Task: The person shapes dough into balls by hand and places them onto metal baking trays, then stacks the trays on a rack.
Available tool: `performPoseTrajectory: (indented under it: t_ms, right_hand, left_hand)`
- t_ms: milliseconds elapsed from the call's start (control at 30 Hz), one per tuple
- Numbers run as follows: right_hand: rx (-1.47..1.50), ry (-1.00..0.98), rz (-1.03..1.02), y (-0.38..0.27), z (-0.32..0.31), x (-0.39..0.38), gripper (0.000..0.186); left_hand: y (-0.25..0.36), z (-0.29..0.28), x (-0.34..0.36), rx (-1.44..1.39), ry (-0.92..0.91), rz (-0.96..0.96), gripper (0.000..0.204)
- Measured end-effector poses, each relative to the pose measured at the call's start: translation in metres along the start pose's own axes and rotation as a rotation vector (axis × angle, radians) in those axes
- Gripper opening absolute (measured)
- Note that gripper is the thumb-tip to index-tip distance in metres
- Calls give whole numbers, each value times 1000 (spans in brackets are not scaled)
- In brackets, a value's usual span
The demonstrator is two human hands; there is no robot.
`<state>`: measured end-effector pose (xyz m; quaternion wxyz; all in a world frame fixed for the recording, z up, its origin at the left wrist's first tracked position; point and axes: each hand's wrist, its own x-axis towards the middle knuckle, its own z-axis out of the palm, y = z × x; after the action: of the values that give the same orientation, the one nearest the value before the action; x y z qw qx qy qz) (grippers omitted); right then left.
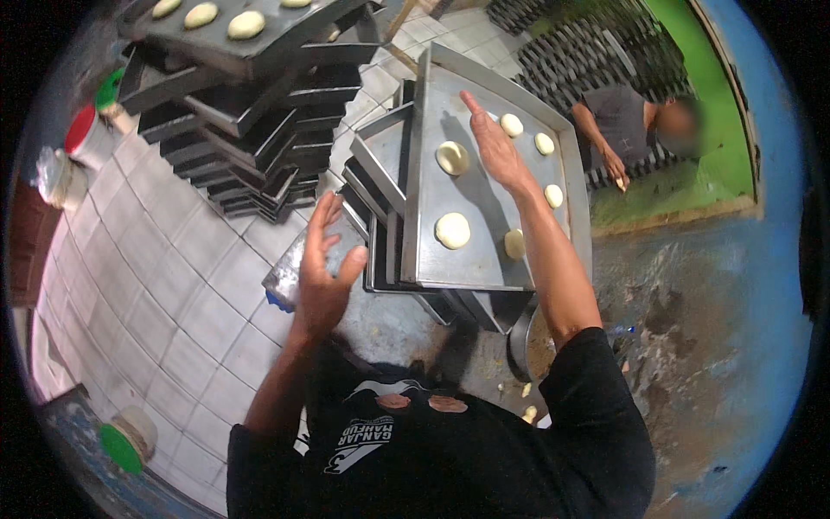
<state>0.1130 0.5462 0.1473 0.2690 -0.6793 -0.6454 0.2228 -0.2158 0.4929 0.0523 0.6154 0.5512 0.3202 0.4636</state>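
Note:
A metal tray [467, 264] holding several pale flattened dough rounds [452, 230] tops a stack of trays in front of me. My right hand [493, 143] is stretched flat over it, between the dough pieces, its fingers straight and holding nothing; whether it touches the metal I cannot tell. My left hand [328, 255] is open just left of the stacked trays [380, 156], fingers slightly bent and thumb apart, with nothing in it.
Another tray stack [233, 112] with dough rounds stands at upper left on white floor tiles [199, 285]. Lidded buckets [86, 143] sit at the left. At upper right a person [618, 130] holds something small, near stacked black objects [571, 60] and a green wall [718, 130].

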Motion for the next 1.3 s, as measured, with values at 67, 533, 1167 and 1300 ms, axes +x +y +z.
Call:
performPoseTrajectory:
  t_ms: [67, 533, 1167, 1300]
  right_hand:
    - [65, 139, 2, -14, -17, -33, 69]
    - [301, 1026, 575, 209, -106, -525, 38]
    - [-202, 402, 960, 417, 18, -556, 39]
    - [776, 1040, 855, 293, -18, -535, 45]
  left_hand:
    - [5, 23, 4, -89, -57, -65, 86]
    - [-16, 104, 21, -396, 147, -517, 47]
    - [-13, 98, 16, -93, 159, -334, 47]
    - [-17, 88, 18, -128, 98, -434, 49]
